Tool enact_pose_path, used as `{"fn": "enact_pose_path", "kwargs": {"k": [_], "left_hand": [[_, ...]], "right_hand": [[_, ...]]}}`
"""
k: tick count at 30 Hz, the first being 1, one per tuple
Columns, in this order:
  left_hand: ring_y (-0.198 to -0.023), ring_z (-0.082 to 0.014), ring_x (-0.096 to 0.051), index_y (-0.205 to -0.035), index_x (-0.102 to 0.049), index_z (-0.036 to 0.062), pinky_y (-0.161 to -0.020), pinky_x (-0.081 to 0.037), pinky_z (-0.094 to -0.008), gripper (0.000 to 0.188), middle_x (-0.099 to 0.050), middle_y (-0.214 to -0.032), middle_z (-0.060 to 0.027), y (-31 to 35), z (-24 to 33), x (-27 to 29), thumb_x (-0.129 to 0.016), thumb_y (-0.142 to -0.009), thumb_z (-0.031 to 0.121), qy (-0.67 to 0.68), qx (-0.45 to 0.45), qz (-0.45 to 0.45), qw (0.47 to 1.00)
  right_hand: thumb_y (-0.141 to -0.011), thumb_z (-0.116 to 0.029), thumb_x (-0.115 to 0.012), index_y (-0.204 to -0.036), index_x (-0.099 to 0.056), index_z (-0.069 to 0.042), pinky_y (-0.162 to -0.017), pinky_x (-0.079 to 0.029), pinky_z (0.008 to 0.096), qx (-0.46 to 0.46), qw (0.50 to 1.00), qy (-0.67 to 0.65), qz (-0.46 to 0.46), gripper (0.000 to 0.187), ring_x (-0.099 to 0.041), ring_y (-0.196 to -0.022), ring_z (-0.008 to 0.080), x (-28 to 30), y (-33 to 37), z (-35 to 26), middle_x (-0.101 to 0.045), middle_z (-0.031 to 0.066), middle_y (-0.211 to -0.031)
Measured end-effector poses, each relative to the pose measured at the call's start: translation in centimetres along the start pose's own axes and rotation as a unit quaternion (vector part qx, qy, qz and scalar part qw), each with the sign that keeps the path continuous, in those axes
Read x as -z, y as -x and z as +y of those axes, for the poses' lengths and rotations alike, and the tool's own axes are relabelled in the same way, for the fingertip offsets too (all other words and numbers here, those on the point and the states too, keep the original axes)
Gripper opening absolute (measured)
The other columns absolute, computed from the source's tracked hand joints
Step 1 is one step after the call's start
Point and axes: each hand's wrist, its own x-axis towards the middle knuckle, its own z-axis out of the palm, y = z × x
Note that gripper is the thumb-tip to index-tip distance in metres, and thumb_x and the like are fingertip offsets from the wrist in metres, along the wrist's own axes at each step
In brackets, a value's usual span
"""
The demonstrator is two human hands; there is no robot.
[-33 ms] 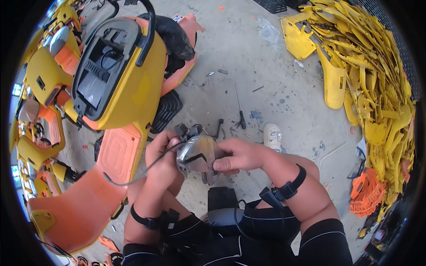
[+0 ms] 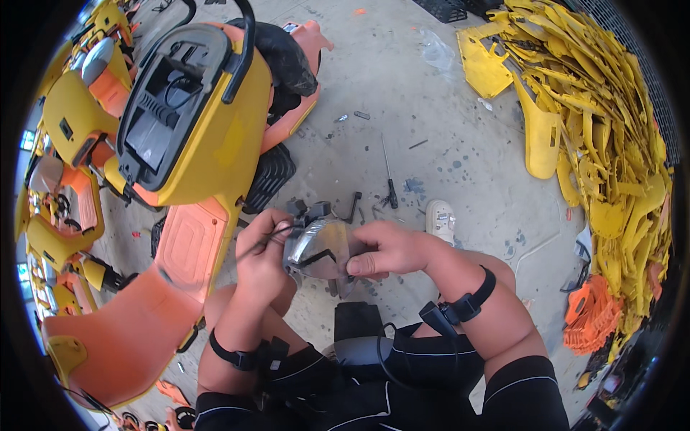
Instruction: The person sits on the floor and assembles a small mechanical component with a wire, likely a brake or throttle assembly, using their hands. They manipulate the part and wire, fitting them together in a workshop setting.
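Between my hands, above the floor, is what looks like a scooter headlight (image 2: 316, 248), with a shiny silver curved shell and a black angular mark on its face. My right hand (image 2: 384, 251) grips its right side, thumb on the near face. My left hand (image 2: 264, 248) is closed at the left side, pinching a thin dark cable (image 2: 260, 244) that is smeared by motion. Whether its fingers also touch the lamp I cannot tell. Small black blocks (image 2: 309, 210) sit at the lamp's far edge.
A yellow and orange scooter body (image 2: 215, 144) stands at my left, with more behind it. Heaped yellow panels (image 2: 611, 129) fill the right side, with orange parts (image 2: 594, 316) nearer me. A screwdriver (image 2: 390, 190) and a black bent tool (image 2: 353, 206) lie on the floor ahead.
My left hand has shifted slightly, and the cable's long loop toward the orange footboard no longer shows; only a short blurred length is visible. The right hand keeps its hold on the headlight.
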Motion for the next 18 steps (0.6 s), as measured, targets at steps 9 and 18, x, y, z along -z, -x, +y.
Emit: {"fn": "enact_pose_path", "kwargs": {"k": [9, 18], "left_hand": [[-0.063, -0.0055, -0.050, -0.093, -0.061, 0.0039, -0.055, -0.037, -0.0185, 0.010, -0.057, -0.076, 0.0018, 0.1, 2.0, -0.2, -0.052, -0.088, 0.002, 0.286, 0.198, -0.035, 0.937], [-0.084, -0.0077, -0.056, -0.097, -0.060, 0.0052, -0.076, -0.043, -0.0212, 0.007, -0.061, -0.091, 0.0006, 0.2, 0.9, -0.2, -0.055, -0.092, 0.005, 0.384, 0.129, -0.058, 0.913]], "right_hand": [[-0.086, -0.043, -0.067, -0.091, -0.063, 0.000, -0.049, -0.039, 0.0246, 0.039, 0.998, -0.052, -0.001, 0.043, -0.051, -0.055, 0.0105, -0.5, 0.1, -0.3, -0.057, 0.0033, -0.064], [-0.090, -0.044, -0.062, -0.097, -0.061, -0.002, -0.050, -0.038, 0.0248, 0.056, 0.998, -0.036, 0.013, 0.043, -0.047, -0.055, 0.0090, -1.4, 1.4, -2.0, -0.051, 0.0003, -0.063]]}}
